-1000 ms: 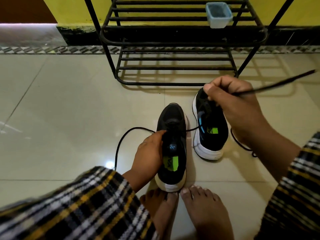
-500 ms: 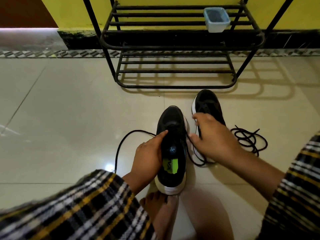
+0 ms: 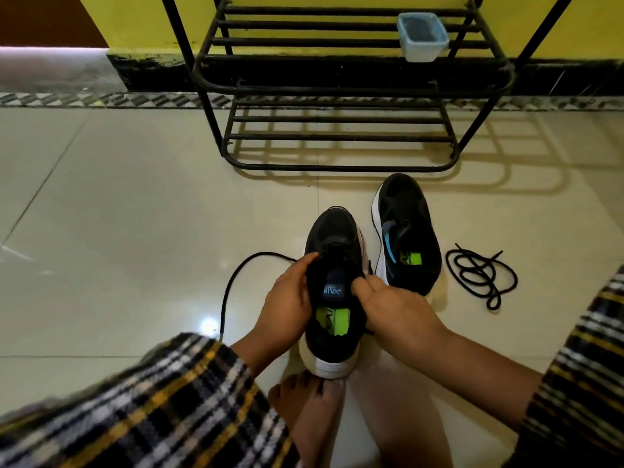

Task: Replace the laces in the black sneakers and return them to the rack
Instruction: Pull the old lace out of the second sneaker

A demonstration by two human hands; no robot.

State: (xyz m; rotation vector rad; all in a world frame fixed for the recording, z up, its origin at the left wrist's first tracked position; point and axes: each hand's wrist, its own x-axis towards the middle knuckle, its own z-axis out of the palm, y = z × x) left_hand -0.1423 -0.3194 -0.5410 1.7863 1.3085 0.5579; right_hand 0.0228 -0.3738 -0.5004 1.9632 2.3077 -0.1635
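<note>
Both hands were brought in low over the near sneaker, which stood on the tiled floor with its toe pointed toward the rack and its white heel just short of a pair of bare feet. The left hand was laid against the shoe's left flank, wrist bent in from a plaid sleeve, fingers curled round the upper and the fingertips reached up to the eyelet area. The right hand was set against the opposite side, forearm angled in from the lower right, its fingers curled at the collar beside the tongue; a bit of black lace seemed to be pinched there, though that could not be made out for certain. A threaded lace was seen looping out from the shoe's left side and curving back down toward the sleeve. The second sneaker was stood just beside the first, slightly farther forward, unlaced, with a green insole tag shown. A loose lace was left in a tangled coil on the floor to its right, apart from the shoe. On the rack's upper shelf a small pale-blue container was perched at the right.
</note>
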